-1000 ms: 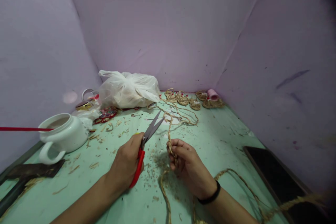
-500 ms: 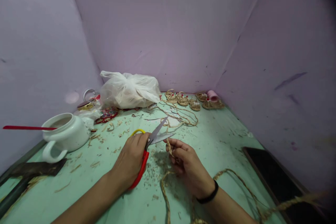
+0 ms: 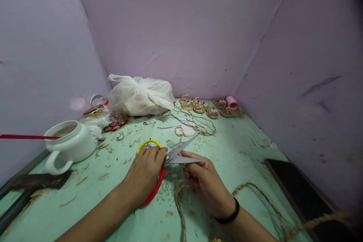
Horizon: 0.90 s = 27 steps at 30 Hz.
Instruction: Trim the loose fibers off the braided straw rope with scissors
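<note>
My left hand point(image 3: 146, 174) is closed around scissors point(image 3: 177, 155) with one yellow and one red handle loop. Their blades stand apart and point right, crossing in front of my right fingers. My right hand point(image 3: 205, 181), with a black band at the wrist, pinches a braided straw cord. Much of the pinched part is hidden behind the blades and fingers. One length of the cord point(image 3: 181, 211) hangs toward the near edge. Beyond my hands, a thin straw cord point(image 3: 208, 130) lies in loose loops.
A white pot point(image 3: 73, 141) with a red stick and a hammer-like tool point(image 3: 36, 182) are at left. A tied plastic bag point(image 3: 138, 96), small woven straw slippers point(image 3: 198, 106) and a pink thread spool point(image 3: 231, 102) sit at the back. A dark flat panel point(image 3: 297, 193) lies right.
The scissors have moved right and slightly down, so their blades now overlap my right fingers and the cord. My right hand has shifted only slightly.
</note>
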### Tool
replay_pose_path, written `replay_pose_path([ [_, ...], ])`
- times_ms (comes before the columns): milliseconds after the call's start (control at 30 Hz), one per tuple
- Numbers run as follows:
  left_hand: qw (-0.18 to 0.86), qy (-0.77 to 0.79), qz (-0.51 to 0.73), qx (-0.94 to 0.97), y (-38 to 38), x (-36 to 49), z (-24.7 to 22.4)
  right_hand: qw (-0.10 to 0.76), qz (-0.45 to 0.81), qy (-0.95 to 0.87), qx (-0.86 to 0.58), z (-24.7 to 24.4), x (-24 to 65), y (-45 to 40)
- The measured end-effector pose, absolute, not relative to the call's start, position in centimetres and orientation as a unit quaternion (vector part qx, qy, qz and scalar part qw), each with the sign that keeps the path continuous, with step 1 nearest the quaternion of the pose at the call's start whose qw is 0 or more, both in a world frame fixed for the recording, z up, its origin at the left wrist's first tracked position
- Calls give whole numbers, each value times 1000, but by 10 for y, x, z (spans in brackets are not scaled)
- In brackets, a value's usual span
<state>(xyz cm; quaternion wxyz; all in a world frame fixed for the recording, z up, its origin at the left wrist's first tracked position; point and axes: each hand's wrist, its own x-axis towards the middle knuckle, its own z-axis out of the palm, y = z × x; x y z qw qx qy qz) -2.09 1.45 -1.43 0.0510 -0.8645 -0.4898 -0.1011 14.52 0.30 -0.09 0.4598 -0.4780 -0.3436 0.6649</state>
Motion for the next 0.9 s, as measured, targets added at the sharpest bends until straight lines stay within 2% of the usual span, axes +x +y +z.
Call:
replay_pose_path([
  [500,-3,-509,-90,-856,13,-26,-6,487,651,-370,-449,-3,145,2],
  [633,-158,-527,-207,-809,11,-25,-1,498,663,-355,-431,-2,144,3],
  [767,-334,-561,-350,-672,6,-19,6,480,693,-366,-394,-5,140,0],
  [900,-500,-525,-427,-540,-1,-8,11,477,706,-377,-363,-10,133,-8],
])
